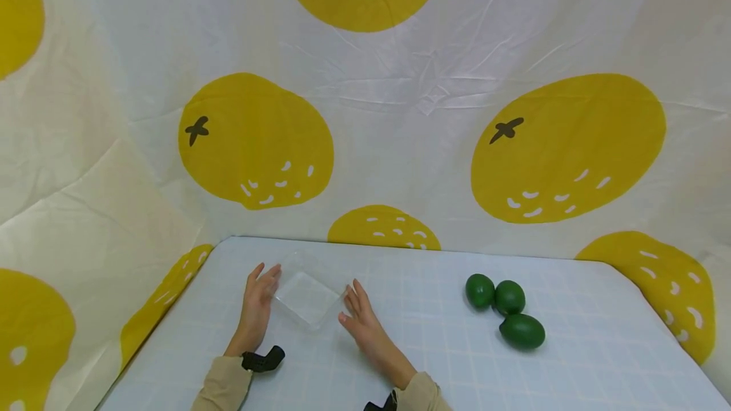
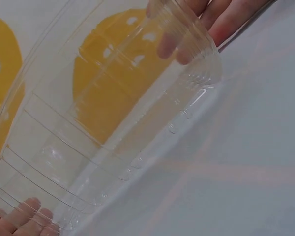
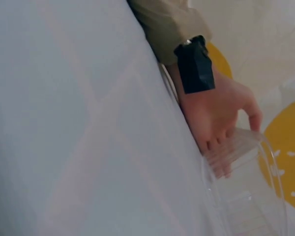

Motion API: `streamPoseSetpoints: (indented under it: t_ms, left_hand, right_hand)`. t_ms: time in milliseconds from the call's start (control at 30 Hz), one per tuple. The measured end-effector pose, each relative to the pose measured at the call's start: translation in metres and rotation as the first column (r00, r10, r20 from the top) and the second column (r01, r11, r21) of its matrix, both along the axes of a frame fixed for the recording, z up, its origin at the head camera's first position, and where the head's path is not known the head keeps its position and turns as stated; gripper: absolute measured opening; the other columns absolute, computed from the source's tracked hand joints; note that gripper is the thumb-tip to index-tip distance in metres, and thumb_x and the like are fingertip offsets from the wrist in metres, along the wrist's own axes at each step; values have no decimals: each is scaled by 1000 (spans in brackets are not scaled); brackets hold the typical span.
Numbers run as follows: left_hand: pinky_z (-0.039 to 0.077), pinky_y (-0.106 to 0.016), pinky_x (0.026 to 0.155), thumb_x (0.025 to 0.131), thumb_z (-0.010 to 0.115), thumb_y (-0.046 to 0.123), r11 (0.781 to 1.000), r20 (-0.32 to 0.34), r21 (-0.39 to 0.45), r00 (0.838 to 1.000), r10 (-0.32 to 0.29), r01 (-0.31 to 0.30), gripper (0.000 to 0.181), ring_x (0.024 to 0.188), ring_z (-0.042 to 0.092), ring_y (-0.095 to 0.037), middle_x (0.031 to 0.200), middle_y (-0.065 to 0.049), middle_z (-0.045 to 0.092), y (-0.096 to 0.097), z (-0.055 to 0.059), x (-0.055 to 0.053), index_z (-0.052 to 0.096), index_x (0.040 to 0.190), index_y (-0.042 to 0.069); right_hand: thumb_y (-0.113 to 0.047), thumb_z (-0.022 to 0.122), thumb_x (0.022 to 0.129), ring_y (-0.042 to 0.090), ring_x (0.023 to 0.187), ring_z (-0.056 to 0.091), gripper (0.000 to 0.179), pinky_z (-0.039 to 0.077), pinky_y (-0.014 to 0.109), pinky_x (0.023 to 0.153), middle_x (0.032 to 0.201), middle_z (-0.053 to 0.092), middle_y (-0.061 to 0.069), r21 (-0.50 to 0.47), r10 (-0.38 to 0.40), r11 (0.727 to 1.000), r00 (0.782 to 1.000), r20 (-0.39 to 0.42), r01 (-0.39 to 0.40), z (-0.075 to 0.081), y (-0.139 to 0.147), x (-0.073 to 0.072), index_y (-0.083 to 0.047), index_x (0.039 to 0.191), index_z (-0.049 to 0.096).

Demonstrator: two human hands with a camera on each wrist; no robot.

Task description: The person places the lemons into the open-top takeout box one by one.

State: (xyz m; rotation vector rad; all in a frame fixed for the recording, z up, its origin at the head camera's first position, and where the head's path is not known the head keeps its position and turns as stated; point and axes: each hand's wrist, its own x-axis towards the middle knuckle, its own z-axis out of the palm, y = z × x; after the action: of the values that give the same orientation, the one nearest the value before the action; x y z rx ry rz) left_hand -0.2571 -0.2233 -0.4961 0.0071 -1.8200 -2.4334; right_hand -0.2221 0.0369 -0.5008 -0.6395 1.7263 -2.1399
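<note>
A clear, rectangular plastic container (image 1: 308, 300) is between my two hands, over the left part of the table. Along its left side is my left hand (image 1: 259, 306), with fairly straight fingers touching the wall. My right hand (image 1: 368, 335) touches the right corner with its fingertips, the thumb standing apart. In the left wrist view, several fingers (image 2: 172, 46) show through the clear wall of the container (image 2: 113, 142). The right wrist view has the left hand (image 3: 211, 108) against the outside of the container's end (image 3: 246, 196), its thumb close to the rim.
Three dark green limes lie grouped on the right of the table: one at the left (image 1: 480, 291), one beside it (image 1: 509, 298), one in front (image 1: 522, 332). A pale checked cloth (image 1: 428, 360) covers the table. White curtains with yellow fruit prints (image 1: 400, 144) stand behind and at the sides.
</note>
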Motion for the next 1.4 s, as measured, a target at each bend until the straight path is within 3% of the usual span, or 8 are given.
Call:
streamPoseSetpoints:
  t_ms: [267,533,767,933,1033,1233,1300,1400]
  left_hand:
    - [6,-46,120,107,39,17,999,-4,-35,1000,-17,17,69,149,19,-30,160,-18,21,11,1,6,-9,156,12]
    - [-1,-61,115,105,40,10,993,-48,-93,996,-72,68,77,149,16,-36,160,-21,20,28,-1,14,-18,155,14]
    - [-2,-66,113,102,44,11,988,-68,-132,993,-91,82,80,148,18,-39,157,-24,26,52,-3,19,-15,155,12]
    - [5,-60,114,99,45,8,992,-74,-86,992,-104,98,80,147,19,-41,155,-28,28,70,-2,21,-12,155,9]
    - [10,-56,114,96,45,4,990,-84,-69,989,-125,120,82,146,19,-44,154,-32,27,83,-2,21,-12,155,6]
    - [14,-55,114,94,46,4,986,-75,-75,985,-154,149,83,146,20,-44,153,-32,29,110,-6,22,-9,155,4]
    - [16,-54,114,94,47,6,985,-72,-102,986,-149,142,82,143,26,-44,150,-31,34,119,-7,21,-6,156,4]
    - [21,-53,113,95,48,7,982,-83,-146,987,-137,123,77,137,36,-43,142,-29,43,133,-9,18,1,155,2]
  right_hand:
    - [-17,49,102,43,149,5,81,17,57,116,162,2,26,-2,-56,998,998,-9,56,-1,4,6,-2,156,-10]
    - [-17,54,100,49,146,10,85,20,63,113,161,6,30,31,-131,990,987,-94,135,-2,17,21,4,154,-8]
    - [-7,49,100,51,146,-5,84,30,50,113,160,-8,30,-39,-93,995,992,-91,89,-3,39,42,2,153,-16]
    - [-2,45,101,54,142,-14,83,36,38,111,158,-17,32,-96,-47,995,995,-88,38,-3,59,54,4,150,-22]
    - [-3,43,103,43,146,-8,82,37,36,110,158,-18,30,-89,-33,996,997,-63,27,-3,72,63,-1,151,-23]
    - [-5,40,104,-13,136,22,74,38,31,109,156,-23,31,-128,-17,992,997,-77,7,-6,96,80,-31,157,-6]
    - [-5,39,104,-16,133,25,72,39,30,108,154,-24,33,-140,-21,990,996,-85,9,-7,102,86,-39,155,2]
    - [-6,41,104,-16,131,29,72,40,29,106,155,-21,35,-134,-55,990,997,-54,47,-6,109,93,-30,157,-1]
